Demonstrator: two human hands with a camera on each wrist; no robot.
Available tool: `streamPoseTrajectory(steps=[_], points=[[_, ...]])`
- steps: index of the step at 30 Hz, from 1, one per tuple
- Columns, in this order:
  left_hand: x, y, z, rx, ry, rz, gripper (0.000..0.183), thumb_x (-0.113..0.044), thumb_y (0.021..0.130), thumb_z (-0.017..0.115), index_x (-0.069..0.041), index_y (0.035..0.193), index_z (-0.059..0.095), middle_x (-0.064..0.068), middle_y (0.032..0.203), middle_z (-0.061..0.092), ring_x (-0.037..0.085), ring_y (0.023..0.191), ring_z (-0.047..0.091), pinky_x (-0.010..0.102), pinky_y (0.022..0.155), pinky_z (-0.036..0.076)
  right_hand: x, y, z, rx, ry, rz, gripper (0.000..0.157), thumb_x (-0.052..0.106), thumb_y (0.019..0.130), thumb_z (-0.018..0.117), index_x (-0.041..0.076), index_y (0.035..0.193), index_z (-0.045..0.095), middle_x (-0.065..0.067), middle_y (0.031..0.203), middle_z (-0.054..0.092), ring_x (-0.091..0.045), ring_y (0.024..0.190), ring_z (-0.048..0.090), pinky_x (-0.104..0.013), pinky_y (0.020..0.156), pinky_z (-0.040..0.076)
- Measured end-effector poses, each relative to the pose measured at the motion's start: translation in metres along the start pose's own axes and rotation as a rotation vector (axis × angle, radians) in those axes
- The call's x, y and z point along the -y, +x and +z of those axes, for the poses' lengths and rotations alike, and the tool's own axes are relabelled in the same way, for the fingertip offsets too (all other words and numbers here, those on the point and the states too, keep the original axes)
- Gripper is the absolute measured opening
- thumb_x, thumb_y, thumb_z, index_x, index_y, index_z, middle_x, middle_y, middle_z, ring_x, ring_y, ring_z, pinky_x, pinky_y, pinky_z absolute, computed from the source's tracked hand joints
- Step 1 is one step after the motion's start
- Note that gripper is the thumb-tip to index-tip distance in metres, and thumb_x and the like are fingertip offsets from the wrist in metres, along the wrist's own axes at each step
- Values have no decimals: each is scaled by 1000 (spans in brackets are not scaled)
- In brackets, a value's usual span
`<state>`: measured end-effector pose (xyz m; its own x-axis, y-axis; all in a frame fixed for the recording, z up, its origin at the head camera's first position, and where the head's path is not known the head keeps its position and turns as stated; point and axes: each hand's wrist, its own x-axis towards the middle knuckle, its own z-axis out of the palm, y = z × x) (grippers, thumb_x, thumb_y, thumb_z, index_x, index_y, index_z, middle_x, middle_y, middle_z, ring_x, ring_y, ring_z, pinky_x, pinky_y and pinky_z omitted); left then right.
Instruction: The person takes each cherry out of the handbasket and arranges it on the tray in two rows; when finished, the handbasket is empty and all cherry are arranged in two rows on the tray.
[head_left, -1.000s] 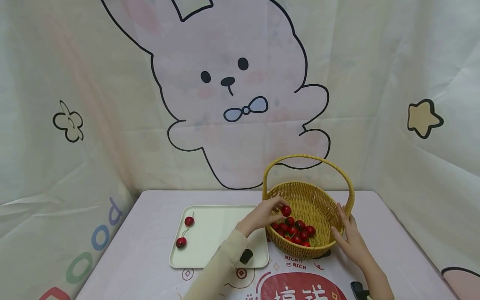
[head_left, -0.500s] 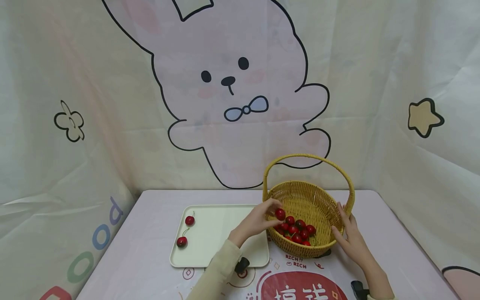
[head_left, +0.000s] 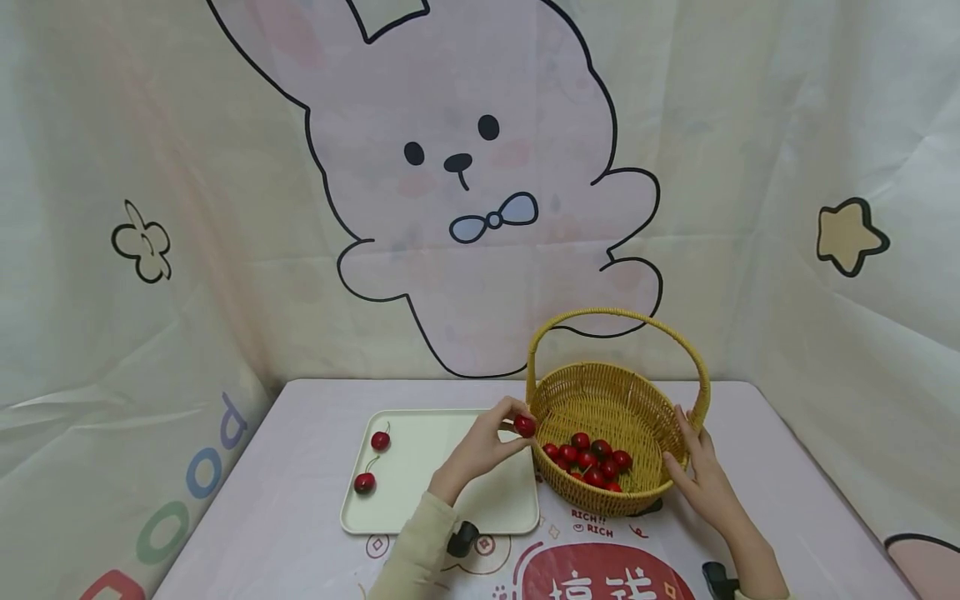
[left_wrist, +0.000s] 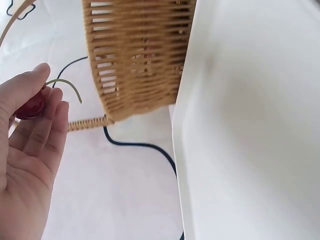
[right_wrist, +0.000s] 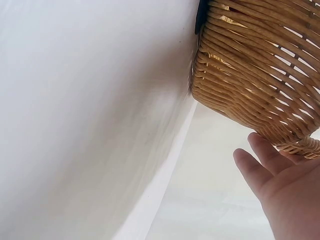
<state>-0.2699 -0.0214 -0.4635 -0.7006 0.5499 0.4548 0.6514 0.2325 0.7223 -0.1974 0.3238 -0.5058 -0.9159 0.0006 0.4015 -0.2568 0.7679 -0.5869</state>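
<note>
In the head view, my left hand (head_left: 480,448) pinches a dark red cherry (head_left: 525,426) between thumb and fingertips, over the tray's right side by the basket's left rim. Its curved green stem (left_wrist: 65,82) sticks out in the left wrist view. A yellow wicker basket (head_left: 645,400) with a tall arched handle holds several more cherries (head_left: 592,477) at its front left. My right hand (head_left: 708,487) rests on the basket's right rim near the handle's base, fingers fairly straight. The right wrist view shows two of its fingers beside the woven wall; its thumb is hidden there.
A pale rectangular tray (head_left: 420,508) lies left of the basket, with one cherry (head_left: 380,441) at its upper left and another (head_left: 364,483) below it, stems attached. The white table (head_left: 300,442) carries a red printed design in front. A curtain with a cartoon animal (head_left: 480,292) hangs behind.
My left hand has moved left with the pinched cherry, from above the basket's cherries to beyond its left rim. The right hand and basket stay where they were.
</note>
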Motion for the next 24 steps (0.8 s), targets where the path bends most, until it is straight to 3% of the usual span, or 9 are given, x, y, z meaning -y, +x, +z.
streamPoseTrajectory(steps=[5, 8, 15, 24], points=[[7, -9, -16, -32, 27, -22, 32, -11, 81, 71, -13, 107, 51, -2, 100, 61, 13, 90, 60, 28, 79, 52, 0, 0, 0, -3, 3, -7, 78, 13, 91, 56, 24, 150, 8, -29, 148, 13, -61, 118, 33, -78, 79, 29], [22, -13, -21, -51, 54, -24, 34, -17, 81, 72, -18, 110, 53, -6, 101, 62, 8, 89, 58, 26, 76, 51, 0, 0, 0, -3, 6, -7, 78, 12, 90, 57, 24, 150, 8, -29, 148, 13, -61, 118, 32, -78, 79, 29], [35, -27, -35, -111, 146, -15, 33, -14, 82, 70, -14, 114, 62, -4, 101, 63, 9, 85, 58, 24, 66, 50, 1, -1, 1, 3, 9, -1, 78, 11, 90, 57, 22, 150, 8, -29, 148, 11, -62, 117, 32, -78, 79, 28], [46, -39, -50, -224, 157, -91, 34, -9, 79, 72, -16, 111, 64, 0, 102, 64, 11, 83, 58, 21, 64, 51, 1, 0, 0, 8, 8, 3, 76, 13, 91, 56, 20, 150, 9, -29, 148, 11, -62, 117, 32, -78, 79, 28]])
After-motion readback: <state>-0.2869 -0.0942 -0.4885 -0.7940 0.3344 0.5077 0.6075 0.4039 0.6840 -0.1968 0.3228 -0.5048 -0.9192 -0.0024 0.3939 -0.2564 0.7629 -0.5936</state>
